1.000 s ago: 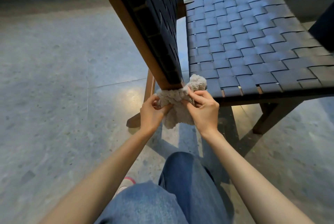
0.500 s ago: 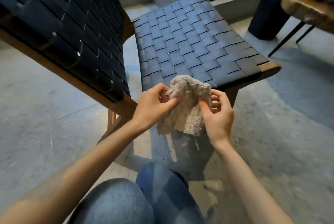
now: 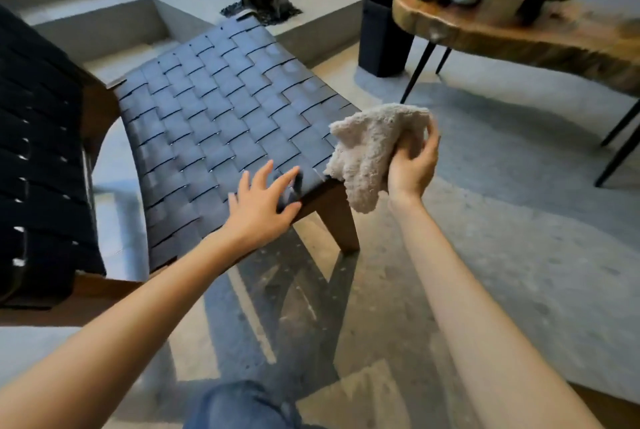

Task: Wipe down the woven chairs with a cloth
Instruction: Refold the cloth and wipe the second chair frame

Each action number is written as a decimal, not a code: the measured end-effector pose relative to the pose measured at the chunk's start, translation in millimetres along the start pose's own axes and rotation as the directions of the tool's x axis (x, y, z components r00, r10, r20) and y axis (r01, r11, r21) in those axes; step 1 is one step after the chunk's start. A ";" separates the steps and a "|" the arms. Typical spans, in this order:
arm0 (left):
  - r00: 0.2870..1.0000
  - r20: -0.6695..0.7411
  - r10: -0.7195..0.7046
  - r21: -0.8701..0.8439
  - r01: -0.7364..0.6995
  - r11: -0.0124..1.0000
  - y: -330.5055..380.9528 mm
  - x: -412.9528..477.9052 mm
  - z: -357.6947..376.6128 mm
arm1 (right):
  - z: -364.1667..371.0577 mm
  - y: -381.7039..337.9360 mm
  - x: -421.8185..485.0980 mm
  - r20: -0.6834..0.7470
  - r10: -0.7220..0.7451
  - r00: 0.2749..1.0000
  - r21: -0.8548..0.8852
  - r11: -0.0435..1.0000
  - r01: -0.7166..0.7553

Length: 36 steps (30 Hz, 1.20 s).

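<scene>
Since the chair's dark woven back (image 3: 38, 151) fills the left edge, the seat (image 3: 214, 110) spreads rightward from it. Its near side rail slants up toward a front corner that stands over a wooden leg (image 3: 341, 220).

The left hand (image 3: 263, 203) lies at that corner with fingers straight and spread, holding nothing. The palm seems to rest on the straps and rail, though contact cannot be told for sure.

Just right of the corner, off the seat, hangs the cloth (image 3: 367, 155), bunched and drooping. Its lower left edge is at the corner, touching or just beside it. The right hand (image 3: 412, 165) grips the cloth from the right, fingers curled into the fabric.

So nearly all of the seat lies to the left of the cloth and away from the person, with the back beyond it. The likely next move is to bring the cloth leftward over the corner and draw it along the straps toward the back. The right hand carries the cloth, while the left is placed to steady the frame.

Farther right, well apart, a black bin (image 3: 381, 37) stands by a wooden bench (image 3: 519, 37) holding plants.
</scene>
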State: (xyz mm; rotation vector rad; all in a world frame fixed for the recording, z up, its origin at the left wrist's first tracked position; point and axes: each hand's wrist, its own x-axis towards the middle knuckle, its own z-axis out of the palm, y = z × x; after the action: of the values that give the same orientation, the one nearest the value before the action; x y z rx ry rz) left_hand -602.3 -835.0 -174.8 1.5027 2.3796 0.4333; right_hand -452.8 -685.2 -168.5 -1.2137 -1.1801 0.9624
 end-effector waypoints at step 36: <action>0.990 0.044 0.137 -0.139 -0.130 0.982 -57.5 -16.6 10.1 | 66.5 17.6 -22.8 -0.185 -0.010 0.983 -0.110 0.994 -0.011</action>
State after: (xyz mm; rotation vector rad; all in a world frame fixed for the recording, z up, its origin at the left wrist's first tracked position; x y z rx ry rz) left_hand -638.6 -872.6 -205.6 1.5959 2.1700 0.5659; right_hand -521.0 -693.8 -191.4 -1.3613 -1.0961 0.7737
